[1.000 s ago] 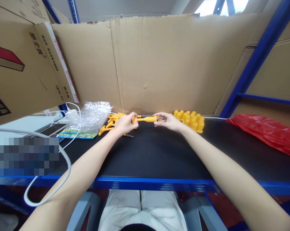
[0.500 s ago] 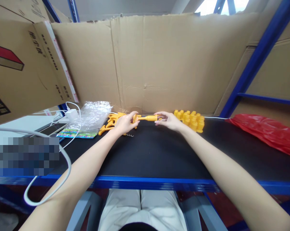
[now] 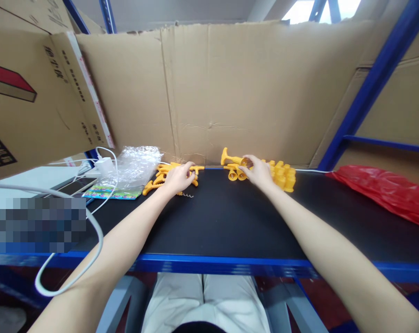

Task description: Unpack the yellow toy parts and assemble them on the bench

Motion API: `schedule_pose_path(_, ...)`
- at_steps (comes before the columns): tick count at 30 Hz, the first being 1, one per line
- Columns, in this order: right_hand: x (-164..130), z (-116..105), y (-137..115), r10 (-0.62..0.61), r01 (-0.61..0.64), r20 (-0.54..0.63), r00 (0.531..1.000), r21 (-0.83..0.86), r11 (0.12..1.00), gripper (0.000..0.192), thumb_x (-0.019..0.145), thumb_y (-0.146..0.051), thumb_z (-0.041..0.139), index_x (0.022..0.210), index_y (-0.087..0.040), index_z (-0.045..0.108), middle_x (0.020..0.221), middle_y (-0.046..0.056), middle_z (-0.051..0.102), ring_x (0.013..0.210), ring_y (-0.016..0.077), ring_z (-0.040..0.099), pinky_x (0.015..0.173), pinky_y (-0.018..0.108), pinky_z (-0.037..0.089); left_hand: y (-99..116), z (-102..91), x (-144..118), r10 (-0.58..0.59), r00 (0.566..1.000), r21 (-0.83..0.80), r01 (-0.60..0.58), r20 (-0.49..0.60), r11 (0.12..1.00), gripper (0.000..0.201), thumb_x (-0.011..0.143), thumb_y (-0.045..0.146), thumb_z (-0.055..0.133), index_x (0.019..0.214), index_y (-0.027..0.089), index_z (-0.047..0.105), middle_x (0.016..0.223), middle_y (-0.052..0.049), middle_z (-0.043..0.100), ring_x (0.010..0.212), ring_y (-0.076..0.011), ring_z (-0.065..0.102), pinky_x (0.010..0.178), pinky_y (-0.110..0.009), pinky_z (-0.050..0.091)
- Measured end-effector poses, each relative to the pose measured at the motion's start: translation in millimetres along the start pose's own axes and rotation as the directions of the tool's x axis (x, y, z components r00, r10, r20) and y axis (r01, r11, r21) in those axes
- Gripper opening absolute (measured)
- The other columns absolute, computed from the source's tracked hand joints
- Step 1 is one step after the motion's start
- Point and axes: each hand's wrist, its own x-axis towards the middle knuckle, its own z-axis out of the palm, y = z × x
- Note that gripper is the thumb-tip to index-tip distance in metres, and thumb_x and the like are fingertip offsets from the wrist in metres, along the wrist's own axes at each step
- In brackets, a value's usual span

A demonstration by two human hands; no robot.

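Behind the bench stands a tall creased brown cardboard sheet (image 3: 251, 88), and I see it walling off the back from side to side. Below it runs the black bench top with a blue front edge (image 3: 230, 222), where both of my hands work far apart from each other. At the right edge lies a crumpled red plastic bag (image 3: 386, 189). At the left, a crinkled clear plastic bag (image 3: 136, 166) rests on a colourful printed card (image 3: 112, 193), with a white charger and cable (image 3: 104, 164) just behind. Against the cardboard sits a row of stacked yellow plastic blocks (image 3: 282, 173). My right hand (image 3: 259, 173) rests just left of that row, fingers curled on a yellow plastic handle assembly with round ends (image 3: 232, 166) that touches the bench; I cannot tell how firmly it is gripped. My left hand (image 3: 178, 178) lies palm down on a loose pile of curved yellow plastic pieces (image 3: 157, 178), fingertips touching a piece, with no clear grasp. Just beside that hand lies a small metal corkscrew spiral (image 3: 186, 195).
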Motion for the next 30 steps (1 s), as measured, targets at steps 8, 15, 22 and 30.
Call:
schedule_pose_path(8,-7.8,14.1,-18.7,-0.051,0.068,0.075,0.996,-0.238,0.969,0.033,0.083,-0.044,0.055,0.105,-0.019,0.061,0.089,0.008,0.071,0.082,0.0239,0.063,0.079,0.036,0.034,-0.7,0.8,0.6,-0.007,1.000,0.018,0.007,0.014,1.000,0.033,0.080,0.029,0.048,0.111,0.023,0.056,0.083,-0.001,0.068,0.083,-0.0195,0.063,0.069,-0.028,0.042)
schedule_pose_path(15,-1.0,16.9,-39.8,-0.172,0.267,0.232,0.957,-0.478,0.837,0.038,0.091,-0.044,0.039,0.098,-0.013,0.060,0.084,0.014,0.070,0.074,0.0234,0.062,0.083,0.036,0.025,-2.1,1.5,1.1,0.003,1.000,0.005,-0.004,0.024,1.000,0.031,0.080,0.029,0.047,0.109,0.023,0.057,0.082,-0.001,0.068,0.083,-0.0195,0.063,0.069,-0.028,0.042)
schedule_pose_path(22,4.5,33.6,-46.2,-0.217,0.409,0.380,0.899,-0.553,0.726,0.041,0.091,-0.042,0.039,0.099,-0.008,0.060,0.085,0.017,0.069,0.078,0.0251,0.062,0.090,0.041,0.022,-2.2,0.5,1.4,0.001,1.000,0.007,-0.001,0.017,1.000,0.030,0.079,0.027,0.049,0.107,0.023,0.058,0.084,-0.002,0.067,0.082,-0.0201,0.063,0.067,-0.028,0.042)
schedule_pose_path(30,0.4,39.9,-36.9,-0.200,0.375,0.350,0.915,-0.556,0.742,0.049,0.085,-0.053,0.046,0.095,-0.008,0.063,0.097,0.018,0.063,0.093,0.0302,0.054,0.084,0.044,0.027,-1.6,-0.9,1.8,0.010,1.000,-0.010,-0.009,0.021,1.000,0.029,0.080,0.028,0.048,0.106,0.022,0.059,0.086,-0.002,0.067,0.083,-0.0208,0.063,0.067,-0.029,0.042)
